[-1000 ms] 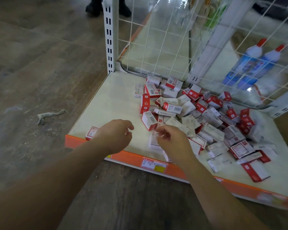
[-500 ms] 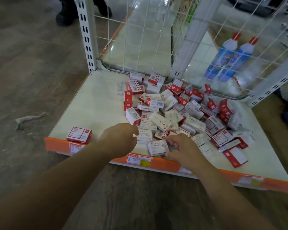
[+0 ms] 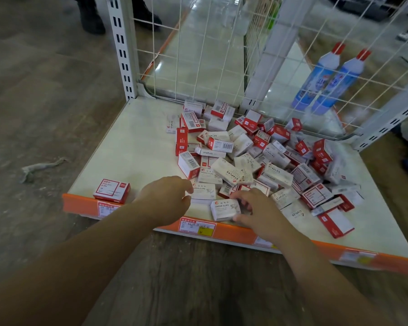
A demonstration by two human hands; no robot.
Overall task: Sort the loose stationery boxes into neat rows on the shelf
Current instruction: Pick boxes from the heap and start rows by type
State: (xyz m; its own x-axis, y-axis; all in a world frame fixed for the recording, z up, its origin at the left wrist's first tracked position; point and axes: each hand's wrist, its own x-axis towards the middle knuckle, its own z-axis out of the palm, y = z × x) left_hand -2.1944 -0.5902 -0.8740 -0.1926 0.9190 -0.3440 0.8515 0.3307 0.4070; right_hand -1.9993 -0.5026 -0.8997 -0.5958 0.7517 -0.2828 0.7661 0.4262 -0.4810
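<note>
Hands at the shelf (image 3: 132, 147) front edge: right hand (image 3: 257, 211) pinches a paper-clip box (image 3: 224, 209); left hand (image 3: 166, 200) seems loosely curled, empty. Light, stiff cardboard; best held by its sides.

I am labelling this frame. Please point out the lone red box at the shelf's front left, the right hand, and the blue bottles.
Lone red box (image 3: 111, 190), head view, top face.
Right hand (image 3: 260, 211), head view, back of hand.
Blue bottles (image 3: 316, 83), head view, left bottle's body.

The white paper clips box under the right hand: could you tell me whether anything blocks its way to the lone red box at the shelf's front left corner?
Only the left hand sits between the paper clips box and the red box.
</note>
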